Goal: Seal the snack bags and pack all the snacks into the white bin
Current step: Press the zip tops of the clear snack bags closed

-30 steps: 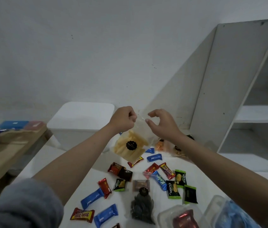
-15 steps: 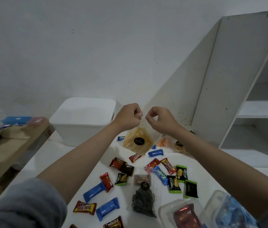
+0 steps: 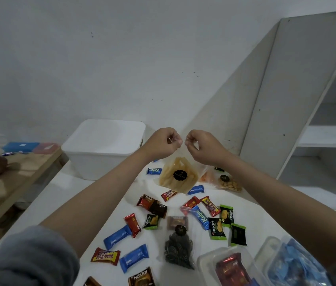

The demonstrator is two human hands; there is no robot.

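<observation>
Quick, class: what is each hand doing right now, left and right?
Left hand: fingers curled, pinching the top edge of the clear snack bag of pale yellow sticks.
Right hand: pinching the same top edge.

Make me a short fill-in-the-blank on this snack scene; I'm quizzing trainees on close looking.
1. Both hands, left hand and right hand, pinch the top of a clear ____ of yellow sticks.
2. The white bin stands to the ____ of the hands.
3. The sticker on that bag is ____.

Missing words: bag; left; black
</observation>
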